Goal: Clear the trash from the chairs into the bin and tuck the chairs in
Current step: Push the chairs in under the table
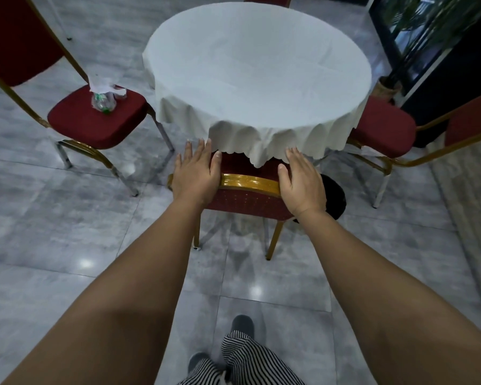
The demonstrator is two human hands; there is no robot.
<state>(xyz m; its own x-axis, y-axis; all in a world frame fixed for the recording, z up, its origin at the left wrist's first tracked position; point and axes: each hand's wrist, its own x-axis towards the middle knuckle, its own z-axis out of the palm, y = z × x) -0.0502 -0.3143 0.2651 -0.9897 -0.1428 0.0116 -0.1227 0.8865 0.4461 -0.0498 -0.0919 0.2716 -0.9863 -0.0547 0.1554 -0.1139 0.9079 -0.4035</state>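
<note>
Pressing flat on the top rail of the near chair (249,187), both hands lie palm down with fingers spread and pointing toward the table (257,68). The left hand (196,173) covers the rail's left end; the right hand (300,184) covers its right end. Neither is curled around the rail, so this reads as a push and not a clamp. The chair's seat is already under the hanging cloth (261,145), so this chair looks tucked in or nearly so.

What the coming move turns on is the trash (106,97). It lies forward and well to the left of the hands, on the seat of the left chair (95,120), which stands pulled out from the table. The left hand is the nearer one. The trash is a crumpled clear bottle with white paper on top, its long axis running roughly from the chair's back toward the seat's front edge. A dark round shape (334,195) just beyond the right hand may be the bin, though I cannot be sure. A right chair (381,126) stands partly under the cloth, with no trash visible on it.

The bottle shows green marks, but no brand, label or writing can be read anywhere.
</note>
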